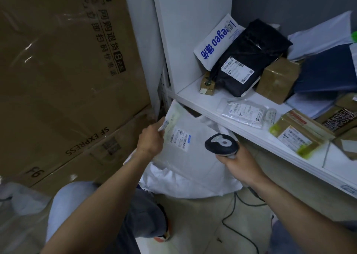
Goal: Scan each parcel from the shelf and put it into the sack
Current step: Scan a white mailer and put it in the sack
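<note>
Scan step in hand. Left hand (150, 139) pinches the top corner of a flat poly mailer (185, 126), which hangs below the shelf's (193, 97) front left corner, label facing up and out. Right hand (239, 166) is wrapped round the handle of a scanner (221, 144), head aimed toward that label, near it but not touching. Hands are apart, each clamped on its own item. The sack (183, 184) sits on the floor right under the mailer, white, soft and rumpled; where mailer ends and sack begins is hard to tell. My read: the parcel is off the shelf and not yet dropped in. Next move needs the label flat and square to the scanner, then a straight release into the mouth. The mailer is thin, glossy film, limp and a bit translucent, so it'll sag and could crease the barcode. The scanner has a dark rounded shell with a pale insert, and a thin black cable (239, 224) trails on the floor. Left on the shelf: a black crinkly bag (249, 58) and a white mailer with blue print (214, 39) leaning at the back left, a taped brown box (278, 77) beside them, a clear pouch (245, 111) flat near the front edge, and a carton with green tape (295, 134) further right. Big film-wrapped cartons (58, 60) stack to the left.
</note>
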